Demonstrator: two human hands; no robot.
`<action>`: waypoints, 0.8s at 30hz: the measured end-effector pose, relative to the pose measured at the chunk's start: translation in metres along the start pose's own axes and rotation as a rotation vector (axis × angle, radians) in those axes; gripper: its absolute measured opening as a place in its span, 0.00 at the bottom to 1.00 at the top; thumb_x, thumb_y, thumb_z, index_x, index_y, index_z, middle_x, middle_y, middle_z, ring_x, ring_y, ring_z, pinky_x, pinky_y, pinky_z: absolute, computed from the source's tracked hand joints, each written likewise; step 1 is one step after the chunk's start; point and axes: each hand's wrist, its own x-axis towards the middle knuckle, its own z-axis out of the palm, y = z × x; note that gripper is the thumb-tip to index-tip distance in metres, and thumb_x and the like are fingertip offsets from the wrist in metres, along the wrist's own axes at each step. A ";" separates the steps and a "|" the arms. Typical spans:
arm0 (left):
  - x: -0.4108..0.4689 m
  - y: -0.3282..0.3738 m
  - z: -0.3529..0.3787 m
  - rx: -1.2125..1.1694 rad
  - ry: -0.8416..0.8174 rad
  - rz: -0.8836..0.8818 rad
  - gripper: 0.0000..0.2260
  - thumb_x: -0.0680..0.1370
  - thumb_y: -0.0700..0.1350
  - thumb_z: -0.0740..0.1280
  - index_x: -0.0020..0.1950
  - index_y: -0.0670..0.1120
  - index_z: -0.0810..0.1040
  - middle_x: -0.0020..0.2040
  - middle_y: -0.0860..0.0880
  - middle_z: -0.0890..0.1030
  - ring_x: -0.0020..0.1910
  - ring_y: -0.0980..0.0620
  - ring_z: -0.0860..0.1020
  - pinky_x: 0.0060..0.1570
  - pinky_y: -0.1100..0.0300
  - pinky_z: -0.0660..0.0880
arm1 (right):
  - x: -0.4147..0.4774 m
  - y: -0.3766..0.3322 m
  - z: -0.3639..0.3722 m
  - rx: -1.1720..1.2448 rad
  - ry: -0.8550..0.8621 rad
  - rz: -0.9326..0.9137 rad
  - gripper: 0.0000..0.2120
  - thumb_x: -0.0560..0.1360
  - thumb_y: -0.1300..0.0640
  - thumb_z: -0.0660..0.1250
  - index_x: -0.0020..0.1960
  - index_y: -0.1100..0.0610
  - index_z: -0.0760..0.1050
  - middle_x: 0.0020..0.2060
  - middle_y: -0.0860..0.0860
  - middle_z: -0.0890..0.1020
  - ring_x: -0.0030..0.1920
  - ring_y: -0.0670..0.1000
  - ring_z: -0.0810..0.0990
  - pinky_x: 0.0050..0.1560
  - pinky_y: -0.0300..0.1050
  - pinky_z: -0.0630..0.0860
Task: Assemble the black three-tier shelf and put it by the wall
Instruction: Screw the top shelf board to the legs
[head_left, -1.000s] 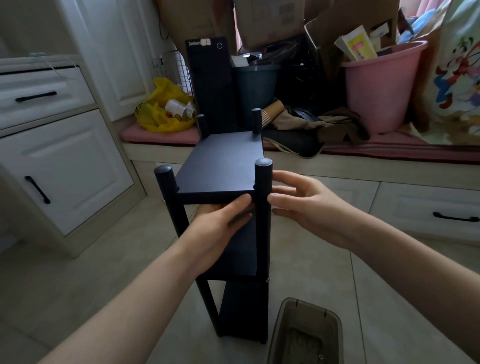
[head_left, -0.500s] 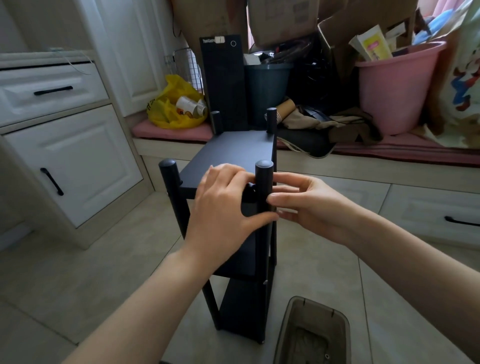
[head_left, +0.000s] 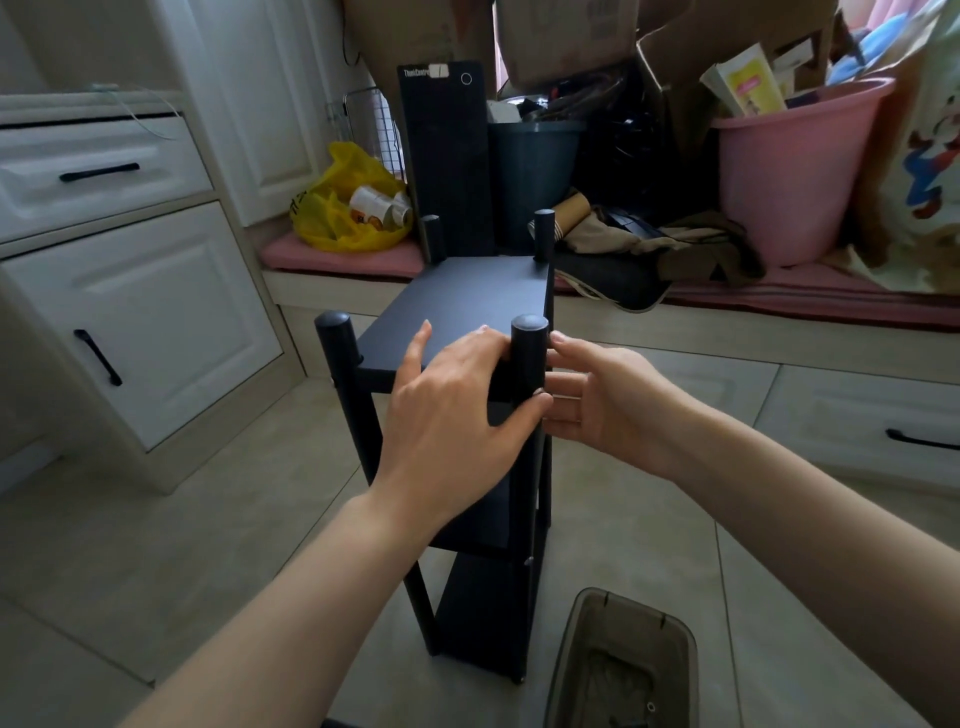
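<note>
The black three-tier shelf (head_left: 467, 296) stands upright on the tiled floor in front of me, with four round posts rising above its top board. My left hand (head_left: 457, 415) grips the near right post (head_left: 529, 353) at the top board's corner, fingers on the board and thumb curled round the front of the post. From the right, the straight fingers of my right hand (head_left: 608, 400) touch the same post. The lower two tiers are partly hidden behind my left hand and forearm.
A translucent brown bin (head_left: 571, 639) stands on the floor by the shelf's near right foot. White drawers and a cabinet (head_left: 145, 312) are on the left. Behind, a low bench (head_left: 343, 257) carries a yellow bag (head_left: 348, 202), a black computer tower (head_left: 447, 156), a pink bucket (head_left: 795, 171) and boxes.
My left hand rose from under the top board's front edge and closed round the near right post. My right hand moved in against that post. The view shifted slightly left.
</note>
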 end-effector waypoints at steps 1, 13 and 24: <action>0.000 0.000 0.000 0.007 0.003 0.002 0.17 0.76 0.56 0.68 0.60 0.48 0.79 0.54 0.53 0.84 0.60 0.54 0.80 0.78 0.46 0.55 | 0.001 0.000 0.003 -0.034 -0.009 -0.003 0.18 0.81 0.47 0.62 0.62 0.59 0.79 0.50 0.57 0.86 0.45 0.54 0.84 0.51 0.47 0.79; -0.003 0.000 0.002 0.101 -0.038 0.032 0.25 0.78 0.56 0.65 0.70 0.44 0.78 0.69 0.47 0.78 0.73 0.50 0.72 0.75 0.44 0.63 | 0.005 -0.001 0.008 -0.004 -0.067 -0.098 0.14 0.79 0.58 0.65 0.61 0.65 0.77 0.40 0.55 0.85 0.34 0.51 0.82 0.39 0.44 0.79; -0.002 0.000 0.005 0.096 -0.014 0.038 0.22 0.77 0.56 0.66 0.67 0.45 0.80 0.66 0.49 0.81 0.70 0.50 0.75 0.73 0.47 0.65 | 0.007 0.004 0.005 0.027 -0.063 -0.112 0.09 0.78 0.58 0.65 0.51 0.62 0.81 0.41 0.58 0.85 0.37 0.52 0.84 0.38 0.44 0.80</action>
